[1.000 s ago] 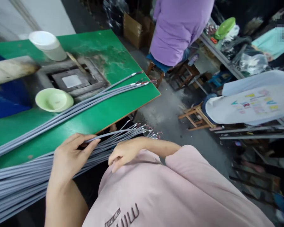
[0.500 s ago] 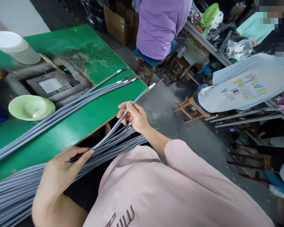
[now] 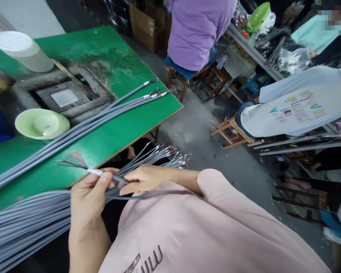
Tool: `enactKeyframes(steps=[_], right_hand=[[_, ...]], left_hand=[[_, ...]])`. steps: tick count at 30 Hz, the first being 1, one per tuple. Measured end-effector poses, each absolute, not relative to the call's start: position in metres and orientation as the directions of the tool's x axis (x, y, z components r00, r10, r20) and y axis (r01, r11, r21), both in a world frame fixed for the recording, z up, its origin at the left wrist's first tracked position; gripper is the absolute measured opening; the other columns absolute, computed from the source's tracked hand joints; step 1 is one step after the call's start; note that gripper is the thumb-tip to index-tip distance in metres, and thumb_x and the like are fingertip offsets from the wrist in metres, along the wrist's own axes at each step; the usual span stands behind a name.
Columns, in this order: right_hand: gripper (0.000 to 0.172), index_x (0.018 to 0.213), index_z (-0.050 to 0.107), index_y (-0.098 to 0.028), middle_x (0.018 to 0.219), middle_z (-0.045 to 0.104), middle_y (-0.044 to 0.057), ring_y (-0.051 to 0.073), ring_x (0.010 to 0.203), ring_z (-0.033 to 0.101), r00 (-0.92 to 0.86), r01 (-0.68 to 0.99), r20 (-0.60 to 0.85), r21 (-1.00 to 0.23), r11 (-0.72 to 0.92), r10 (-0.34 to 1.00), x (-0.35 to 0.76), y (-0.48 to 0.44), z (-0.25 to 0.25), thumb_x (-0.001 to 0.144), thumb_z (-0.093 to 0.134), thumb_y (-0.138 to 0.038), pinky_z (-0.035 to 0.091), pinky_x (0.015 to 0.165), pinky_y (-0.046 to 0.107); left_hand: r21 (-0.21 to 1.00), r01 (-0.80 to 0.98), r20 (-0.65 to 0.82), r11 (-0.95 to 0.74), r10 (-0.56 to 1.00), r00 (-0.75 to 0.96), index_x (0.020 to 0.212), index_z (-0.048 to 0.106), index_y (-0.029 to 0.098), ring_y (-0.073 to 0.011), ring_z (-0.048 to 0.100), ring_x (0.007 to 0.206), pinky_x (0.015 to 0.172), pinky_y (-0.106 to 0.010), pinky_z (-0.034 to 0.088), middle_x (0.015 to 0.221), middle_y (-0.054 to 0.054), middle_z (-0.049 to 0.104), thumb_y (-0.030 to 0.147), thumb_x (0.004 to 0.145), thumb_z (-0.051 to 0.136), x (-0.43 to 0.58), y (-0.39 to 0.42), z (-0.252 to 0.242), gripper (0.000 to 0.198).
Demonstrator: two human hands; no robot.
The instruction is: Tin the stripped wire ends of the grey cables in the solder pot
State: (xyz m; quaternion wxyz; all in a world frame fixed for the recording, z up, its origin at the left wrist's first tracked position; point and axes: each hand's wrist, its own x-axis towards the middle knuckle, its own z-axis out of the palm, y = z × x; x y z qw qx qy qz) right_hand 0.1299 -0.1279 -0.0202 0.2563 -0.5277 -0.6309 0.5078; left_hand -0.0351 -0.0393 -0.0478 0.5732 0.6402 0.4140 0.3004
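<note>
My left fingers (image 3: 104, 182) and right fingers (image 3: 133, 175) clamp one grey cable (image 3: 117, 178), table's (image 3: 125, 129) near edge. Cable bundle (image 3: 34, 216) crowds close; more cables (image 3: 106, 115) lie between me and the green bowl (image 3: 41, 123).

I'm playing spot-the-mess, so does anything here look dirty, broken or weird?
Yes, the green table: brownish and whitish smudges show around the grey frame. They could be dirt or wear. Wires splay from the cable in the left hand, but the cables on the table have splayed ends too.
</note>
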Motion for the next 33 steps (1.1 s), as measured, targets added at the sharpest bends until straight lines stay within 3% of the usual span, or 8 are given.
enactKeyframes(steps=[3, 7, 11, 17, 21, 33], right_hand=[[0.031, 0.070, 0.050, -0.017, 0.061, 0.057, -0.005, 0.008, 0.057, 0.054, -0.233, 0.237, -0.146, -0.967, -0.090, 0.961, 0.135, -0.126, -0.021, 0.097, 0.047, -0.034, 0.040, 0.060, 0.019], [0.034, 0.063, 0.048, -0.018, 0.055, 0.055, -0.005, 0.007, 0.052, 0.051, -0.213, 0.232, -0.117, -0.971, -0.066, 0.970, 0.133, -0.126, -0.026, 0.094, 0.050, -0.031, 0.039, 0.057, 0.019], [0.033, 0.065, 0.052, -0.017, 0.054, 0.057, -0.003, 0.008, 0.050, 0.050, -0.142, 0.230, -0.145, -0.967, -0.110, 0.979, 0.128, -0.127, -0.030, 0.094, 0.047, -0.032, 0.039, 0.055, 0.020], [0.031, 0.077, 0.057, -0.016, 0.049, 0.054, -0.004, 0.008, 0.044, 0.045, -0.162, 0.213, -0.167, -0.968, -0.131, 0.973, 0.124, -0.118, -0.035, 0.094, 0.039, -0.035, 0.037, 0.051, 0.021], [0.035, 0.089, 0.062, -0.015, 0.048, 0.053, -0.005, 0.008, 0.040, 0.041, -0.199, 0.189, -0.201, -0.968, -0.163, 0.959, 0.122, -0.116, -0.039, 0.094, 0.039, -0.041, 0.034, 0.047, 0.022], [0.029, 0.089, 0.062, -0.017, 0.050, 0.054, -0.004, 0.009, 0.043, 0.043, -0.221, 0.244, -0.245, -0.951, -0.190, 0.944, 0.118, -0.114, -0.038, 0.095, 0.041, -0.036, 0.035, 0.048, 0.022]], left_hand=[[0.982, 0.035, -0.176, 0.183, 0.849, 0.499, 0.057, 0.062, 0.015, -0.0082, 0.052, 0.053, 0.051, -0.020, 0.042, 0.067, -0.001, 0.066, 0.030, 0.066, 0.074, -0.027, -0.040, -0.053, 0.022], [0.964, -0.069, -0.218, 0.256, 0.914, 0.342, 0.066, 0.068, 0.016, -0.0059, 0.049, 0.048, 0.048, -0.018, 0.040, 0.062, 0.001, 0.064, 0.031, 0.063, 0.074, -0.019, -0.047, -0.052, 0.016], [0.945, -0.068, -0.246, 0.320, 0.830, 0.500, 0.066, 0.069, 0.015, -0.0085, 0.050, 0.051, 0.052, -0.021, 0.043, 0.057, 0.000, 0.061, 0.034, 0.065, 0.076, -0.014, -0.055, -0.048, 0.020], [0.881, -0.266, -0.220, 0.391, 0.837, 0.500, 0.065, 0.064, 0.015, -0.0062, 0.045, 0.046, 0.049, -0.021, 0.038, 0.054, 0.002, 0.056, 0.038, 0.067, 0.077, -0.013, -0.054, -0.046, 0.027], [0.849, -0.360, -0.227, 0.388, 0.882, 0.414, 0.077, 0.065, 0.016, -0.0066, 0.049, 0.049, 0.051, -0.020, 0.041, 0.058, 0.003, 0.058, 0.038, 0.065, 0.079, -0.020, -0.052, -0.047, 0.029], [0.832, -0.468, -0.194, 0.297, 0.947, 0.256, 0.072, 0.063, 0.016, -0.0063, 0.048, 0.051, 0.054, -0.020, 0.040, 0.062, 0.002, 0.061, 0.039, 0.067, 0.077, -0.030, -0.042, -0.045, 0.026]])
